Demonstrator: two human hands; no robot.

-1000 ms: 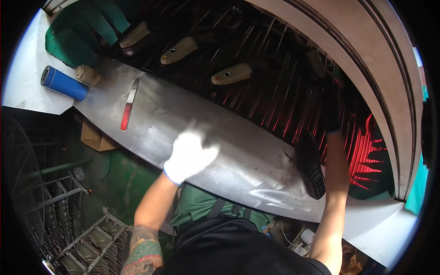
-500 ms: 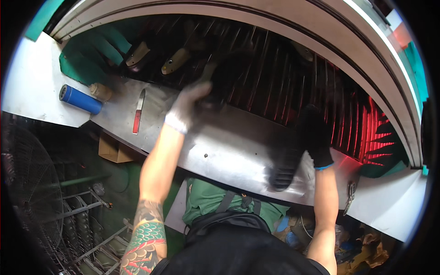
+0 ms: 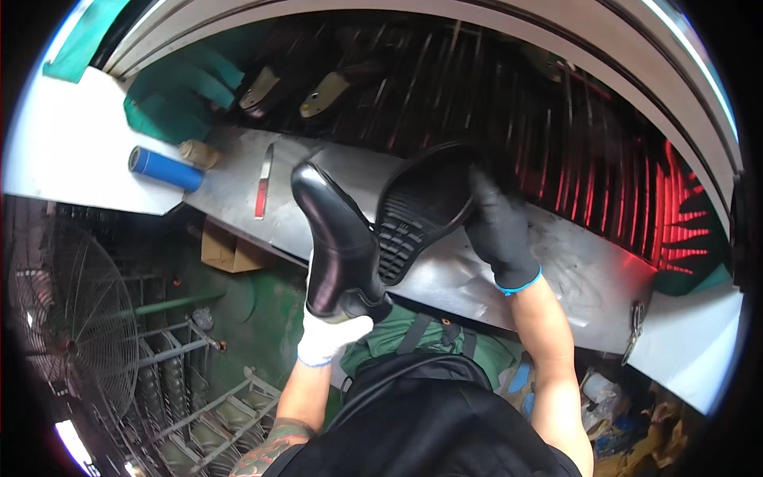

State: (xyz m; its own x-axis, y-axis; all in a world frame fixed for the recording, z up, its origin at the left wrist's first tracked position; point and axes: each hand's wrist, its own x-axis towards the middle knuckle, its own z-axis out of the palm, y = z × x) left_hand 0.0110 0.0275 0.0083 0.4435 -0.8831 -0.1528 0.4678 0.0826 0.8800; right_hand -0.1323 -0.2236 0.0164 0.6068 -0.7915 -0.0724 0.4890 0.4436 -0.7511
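My left hand, in a white glove, is closed around the heel end of a black leather shoe, whose toe points away from me. In my right hand, in a black glove, is a black rubber shoe sole with ridged tread, gripped at its far right side. The sole sits just right of the shoe and overlaps it in view; whether they touch I cannot tell. Both are above the metal work ledge.
Beyond the ledge, red-lit conveyor rods run under a curved hood, carrying pale-soled shoes. A red-handled knife, a blue cylinder and a tan roll lie at left. A fan stands lower left.
My left hand has come back from the conveyor toward me with the shoe. My right hand has shifted left, bringing the sole from the right side of the ledge up beside the shoe.
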